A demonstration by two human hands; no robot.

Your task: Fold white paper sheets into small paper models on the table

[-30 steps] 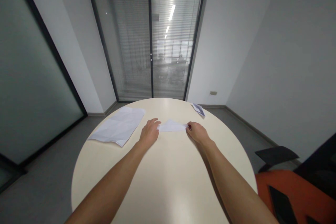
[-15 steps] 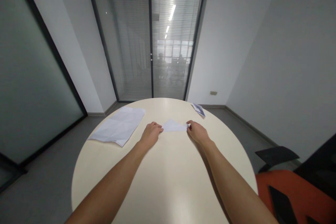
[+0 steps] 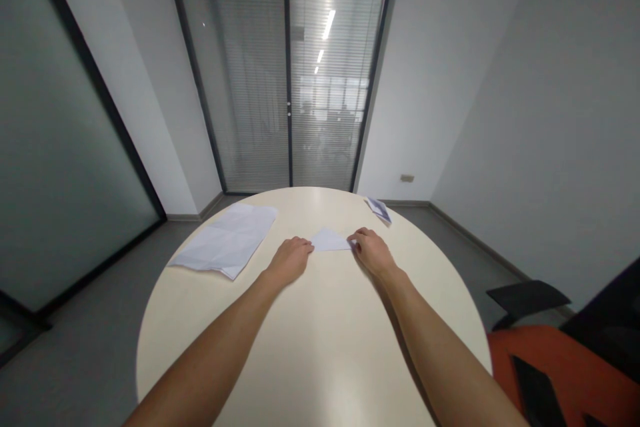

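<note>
Near the far middle of the round table (image 3: 320, 347), a small folded paper (image 3: 330, 240) lies flat with its long axis left to right, its peak pointing away from the person. The left hand (image 3: 290, 260) presses one end and the right hand (image 3: 370, 252) pinches the other. Uneven pressure could skew the crease or let the paper slide on the smooth tabletop.

Two bare forearms, sleeveless, no rings or watch.

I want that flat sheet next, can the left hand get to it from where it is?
Probably yes. The flat sheet lies just left of the left hand, with only bare table between them. That hand rests at the folded paper.
</note>
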